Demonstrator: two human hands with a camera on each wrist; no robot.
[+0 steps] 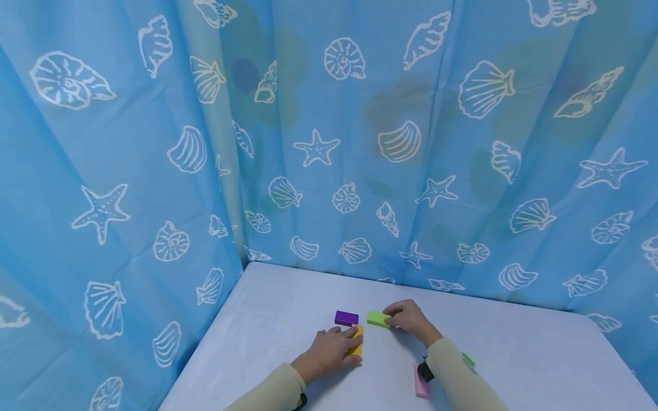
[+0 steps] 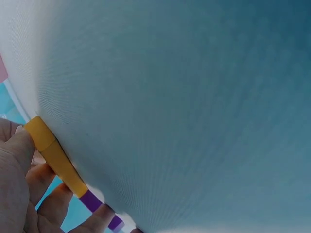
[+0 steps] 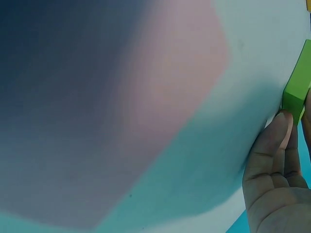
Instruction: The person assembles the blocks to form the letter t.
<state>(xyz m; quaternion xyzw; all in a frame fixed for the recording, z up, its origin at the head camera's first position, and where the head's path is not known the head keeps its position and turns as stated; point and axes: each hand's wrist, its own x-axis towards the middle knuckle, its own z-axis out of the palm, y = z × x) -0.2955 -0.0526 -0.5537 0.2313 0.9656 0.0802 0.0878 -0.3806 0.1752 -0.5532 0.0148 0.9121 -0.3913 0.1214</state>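
My left hand (image 1: 328, 351) holds a yellow block (image 1: 358, 331) on the white table, its fingers lying across the block and the thumb at the near end. Just beyond that block lies a purple block (image 1: 346, 317), seen past the yellow one in the left wrist view. My right hand (image 1: 409, 319) pinches the right end of a light green block (image 1: 376, 318), a short gap to the right of the purple one. In the right wrist view the thumb touches the end of this green block (image 3: 295, 90), and its far part runs out of frame.
A pink block (image 1: 421, 386) lies near the right wrist, partly covered by the dark wrist strap. Beyond the right sleeve (image 1: 454, 365) another green block (image 1: 468, 359) peeks out. Blue curtains (image 1: 319, 103) with white shell prints hang behind and left of the table (image 1: 277, 291).
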